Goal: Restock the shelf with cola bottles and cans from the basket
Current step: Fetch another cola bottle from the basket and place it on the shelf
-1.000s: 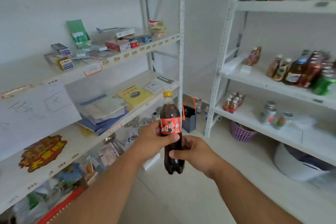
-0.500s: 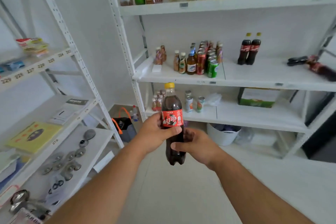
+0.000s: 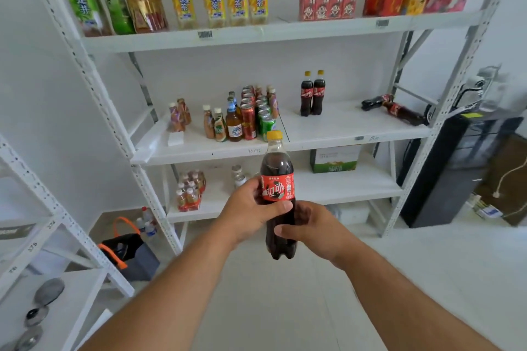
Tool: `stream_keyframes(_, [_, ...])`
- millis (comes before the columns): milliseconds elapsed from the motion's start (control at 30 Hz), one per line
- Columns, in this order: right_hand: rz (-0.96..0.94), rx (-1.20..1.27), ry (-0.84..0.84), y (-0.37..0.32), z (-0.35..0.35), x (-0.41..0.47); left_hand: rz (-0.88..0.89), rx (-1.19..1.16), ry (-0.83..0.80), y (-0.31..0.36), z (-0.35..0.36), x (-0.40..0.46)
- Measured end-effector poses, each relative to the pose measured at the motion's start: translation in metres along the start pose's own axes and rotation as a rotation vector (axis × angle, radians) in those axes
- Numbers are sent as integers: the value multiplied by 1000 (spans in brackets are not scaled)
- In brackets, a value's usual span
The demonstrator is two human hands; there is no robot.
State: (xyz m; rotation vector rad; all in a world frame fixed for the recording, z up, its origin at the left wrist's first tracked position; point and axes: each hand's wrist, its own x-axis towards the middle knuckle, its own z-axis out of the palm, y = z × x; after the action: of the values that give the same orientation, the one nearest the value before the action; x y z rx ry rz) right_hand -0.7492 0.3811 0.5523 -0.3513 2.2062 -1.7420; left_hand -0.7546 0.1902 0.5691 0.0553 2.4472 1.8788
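I hold a cola bottle (image 3: 278, 177) with a yellow cap and red label upright in front of me. My left hand (image 3: 251, 209) grips it at the label, thumb across the front. My right hand (image 3: 310, 226) grips its lower body from the right. Ahead stands the white shelf unit, and on its middle shelf (image 3: 350, 129) two cola bottles (image 3: 312, 94) stand upright. Two more cola bottles (image 3: 395, 108) lie on their sides at the right end. A dark basket with orange handles (image 3: 125, 248) sits on the floor at the lower left.
Cans and small bottles (image 3: 245, 115) crowd the left of the middle shelf. Tea bottles and red cartons fill the top shelf (image 3: 256, 33). A green box (image 3: 335, 161) and a pack of small bottles (image 3: 191, 189) are on the lower shelf. A second rack (image 3: 42, 208) stands left, a black cabinet (image 3: 456, 168) right.
The view has swung right, from the left rack to face the drinks shelf, and come closer. Both hands keep the same grip on the bottle.
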Motion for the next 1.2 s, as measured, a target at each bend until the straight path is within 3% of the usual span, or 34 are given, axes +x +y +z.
stream_keyframes(267, [-26, 22, 91, 4, -32, 29, 67, 9, -77, 14, 16, 53])
stream_keyframes(567, [-33, 30, 124, 30, -128, 88, 59, 63, -58, 25, 80, 153])
stream_keyframes(867, [-22, -1, 62, 50, -238, 160, 8, 75, 9, 51, 147, 247])
stream_keyframes(1200, [-15, -89, 49, 65, -284, 245, -20, 70, 42, 43, 158, 339])
